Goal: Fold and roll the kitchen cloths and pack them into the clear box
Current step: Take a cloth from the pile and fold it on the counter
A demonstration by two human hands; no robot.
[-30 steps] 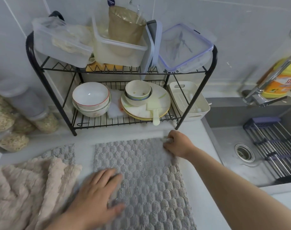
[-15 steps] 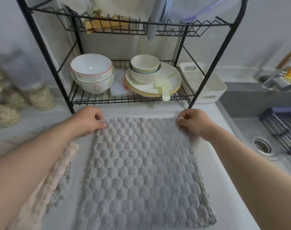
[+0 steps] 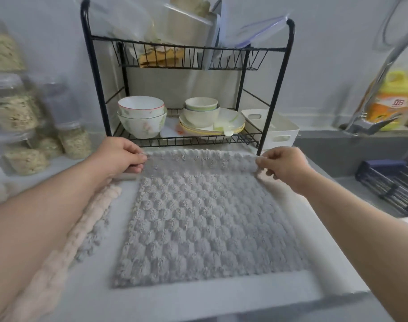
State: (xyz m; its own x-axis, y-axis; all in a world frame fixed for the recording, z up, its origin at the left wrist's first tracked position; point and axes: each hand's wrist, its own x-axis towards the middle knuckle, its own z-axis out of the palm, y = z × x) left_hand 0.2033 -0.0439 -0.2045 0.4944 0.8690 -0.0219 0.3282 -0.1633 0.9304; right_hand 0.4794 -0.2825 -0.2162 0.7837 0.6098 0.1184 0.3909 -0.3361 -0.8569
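Newly lifted far corners of the fluffy grey cloth [image 3: 198, 217] are pinched in left hand [image 3: 119, 156] and right hand [image 3: 284, 166]; likely next: fold them nearward.

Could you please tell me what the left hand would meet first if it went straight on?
Probably the rack, at its lower shelf's front edge, just beyond the left hand; depth is unclear.

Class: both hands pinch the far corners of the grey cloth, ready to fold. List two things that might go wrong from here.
1. The left hand and right hand pinch only the corners of the grey cloth, so its middle may sag and the fold land crooked.
2. The beige cloth lies beneath the left forearm, beside the grey one; pulling back may drag it along.
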